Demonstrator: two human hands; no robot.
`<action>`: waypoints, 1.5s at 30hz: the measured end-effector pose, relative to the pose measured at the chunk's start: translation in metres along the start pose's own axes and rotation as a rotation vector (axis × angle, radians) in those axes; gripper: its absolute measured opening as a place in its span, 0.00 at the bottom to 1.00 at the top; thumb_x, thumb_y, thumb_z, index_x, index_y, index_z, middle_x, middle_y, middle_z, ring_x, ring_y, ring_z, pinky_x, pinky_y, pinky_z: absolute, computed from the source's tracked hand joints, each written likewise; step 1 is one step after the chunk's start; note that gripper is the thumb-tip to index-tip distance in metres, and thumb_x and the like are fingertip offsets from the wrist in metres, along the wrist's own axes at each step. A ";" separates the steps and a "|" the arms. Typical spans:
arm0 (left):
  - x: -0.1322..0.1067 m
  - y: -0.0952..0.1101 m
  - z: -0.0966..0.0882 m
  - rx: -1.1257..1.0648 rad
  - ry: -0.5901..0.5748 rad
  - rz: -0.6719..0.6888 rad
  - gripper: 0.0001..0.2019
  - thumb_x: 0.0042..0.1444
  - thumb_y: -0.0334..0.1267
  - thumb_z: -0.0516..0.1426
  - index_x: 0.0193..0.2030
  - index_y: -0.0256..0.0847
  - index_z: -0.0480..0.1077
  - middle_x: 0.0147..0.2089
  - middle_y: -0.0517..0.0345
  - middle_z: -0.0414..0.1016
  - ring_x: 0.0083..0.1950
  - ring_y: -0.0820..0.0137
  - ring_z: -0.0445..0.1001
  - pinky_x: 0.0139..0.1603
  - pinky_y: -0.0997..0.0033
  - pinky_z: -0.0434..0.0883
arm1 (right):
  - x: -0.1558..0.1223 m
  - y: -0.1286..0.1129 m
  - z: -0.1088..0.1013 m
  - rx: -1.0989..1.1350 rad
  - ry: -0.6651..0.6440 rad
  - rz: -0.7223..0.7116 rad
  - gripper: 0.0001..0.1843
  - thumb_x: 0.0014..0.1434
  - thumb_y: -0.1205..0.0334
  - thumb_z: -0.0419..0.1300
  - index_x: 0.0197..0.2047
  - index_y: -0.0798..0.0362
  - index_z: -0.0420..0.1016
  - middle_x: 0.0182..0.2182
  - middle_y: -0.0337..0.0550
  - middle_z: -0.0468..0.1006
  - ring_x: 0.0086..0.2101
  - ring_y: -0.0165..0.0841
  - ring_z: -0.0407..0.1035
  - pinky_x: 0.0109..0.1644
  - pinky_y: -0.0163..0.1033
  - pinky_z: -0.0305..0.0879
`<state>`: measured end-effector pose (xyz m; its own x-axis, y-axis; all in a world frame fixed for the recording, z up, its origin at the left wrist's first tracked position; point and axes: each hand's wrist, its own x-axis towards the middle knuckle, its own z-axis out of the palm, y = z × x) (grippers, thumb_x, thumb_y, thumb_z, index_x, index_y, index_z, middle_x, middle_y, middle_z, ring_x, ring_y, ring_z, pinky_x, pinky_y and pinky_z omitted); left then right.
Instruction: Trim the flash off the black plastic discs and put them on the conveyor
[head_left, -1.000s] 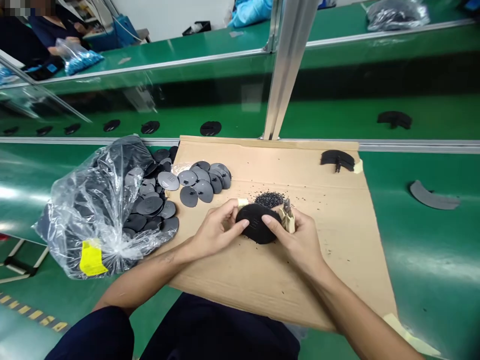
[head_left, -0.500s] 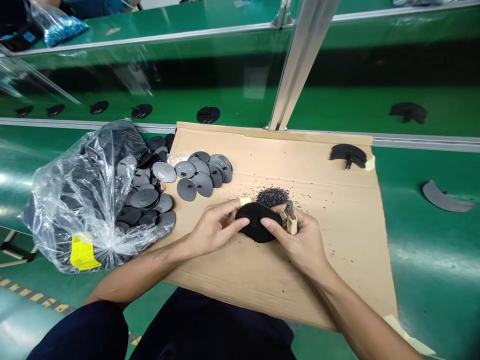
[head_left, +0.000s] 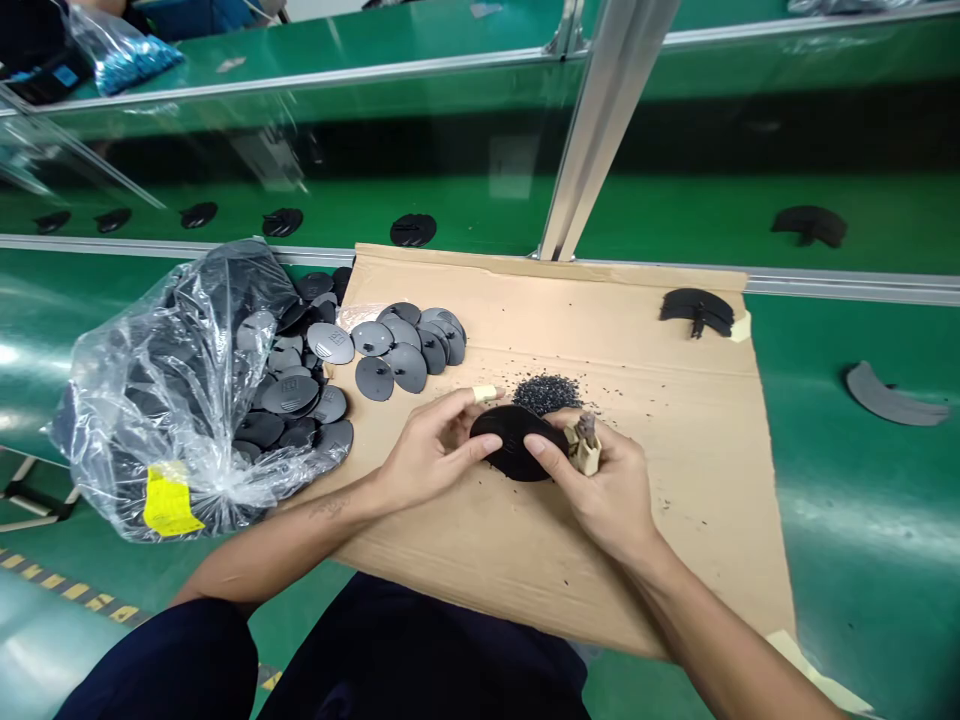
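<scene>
A black oval plastic disc (head_left: 516,458) is held up in front of me between both hands. My left hand (head_left: 429,450) pinches its left edge, thumb on the face, with pale tape round the index finger. My right hand (head_left: 609,492) grips the right edge with the thumb on top. Also in that hand is a small tool (head_left: 586,446) wrapped in tan tape; its kind I cannot make out. Just beyond the disc lies a heap of black plastic scraps (head_left: 546,393) on the cardboard sheet (head_left: 465,545). Several dark oval discs (head_left: 407,367) overlap on the sheet's left side.
On the left, a clear plastic bag (head_left: 161,400) spills more discs. A curved black part (head_left: 697,311) lies at the sheet's back right, a grey curved strip (head_left: 892,396) further right. A metal post (head_left: 600,130) rises behind the sheet.
The disc has tilted slightly between my hands, and its lower edge sits a little higher. My left index finger has lifted slightly, and the taped tool has shifted a little right.
</scene>
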<state>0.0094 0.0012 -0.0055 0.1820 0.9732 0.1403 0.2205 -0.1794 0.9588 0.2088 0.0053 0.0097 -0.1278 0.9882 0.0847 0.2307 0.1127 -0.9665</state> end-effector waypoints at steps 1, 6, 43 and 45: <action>0.001 0.000 0.001 -0.058 -0.005 -0.009 0.19 0.60 0.45 0.64 0.55 0.38 0.75 0.45 0.51 0.80 0.43 0.69 0.78 0.43 0.75 0.75 | -0.001 -0.001 0.001 0.003 0.015 -0.032 0.11 0.60 0.53 0.65 0.34 0.51 0.75 0.27 0.38 0.75 0.27 0.31 0.68 0.32 0.36 0.67; 0.003 0.003 -0.001 -0.085 -0.053 0.092 0.12 0.63 0.41 0.62 0.48 0.36 0.77 0.42 0.50 0.83 0.43 0.68 0.81 0.45 0.73 0.78 | -0.003 0.001 0.002 -0.035 0.005 -0.220 0.04 0.61 0.60 0.65 0.37 0.50 0.76 0.32 0.40 0.79 0.31 0.32 0.73 0.37 0.38 0.71; 0.003 0.015 -0.012 0.247 -0.078 0.602 0.15 0.65 0.33 0.59 0.58 0.38 0.73 0.42 0.47 0.84 0.43 0.68 0.81 0.44 0.66 0.79 | 0.000 0.006 -0.002 -0.075 -0.214 -0.507 0.08 0.61 0.71 0.61 0.43 0.51 0.77 0.32 0.44 0.77 0.30 0.33 0.73 0.31 0.38 0.69; 0.004 0.016 -0.011 0.226 -0.062 0.585 0.15 0.64 0.34 0.61 0.57 0.38 0.74 0.40 0.47 0.84 0.41 0.68 0.81 0.42 0.68 0.79 | 0.000 0.007 -0.002 -0.072 -0.218 -0.516 0.09 0.61 0.72 0.60 0.43 0.51 0.76 0.32 0.44 0.76 0.30 0.33 0.72 0.30 0.37 0.69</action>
<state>0.0028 0.0035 0.0126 0.3875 0.6958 0.6047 0.2633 -0.7122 0.6508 0.2120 0.0067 0.0034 -0.4358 0.7595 0.4829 0.1496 0.5902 -0.7933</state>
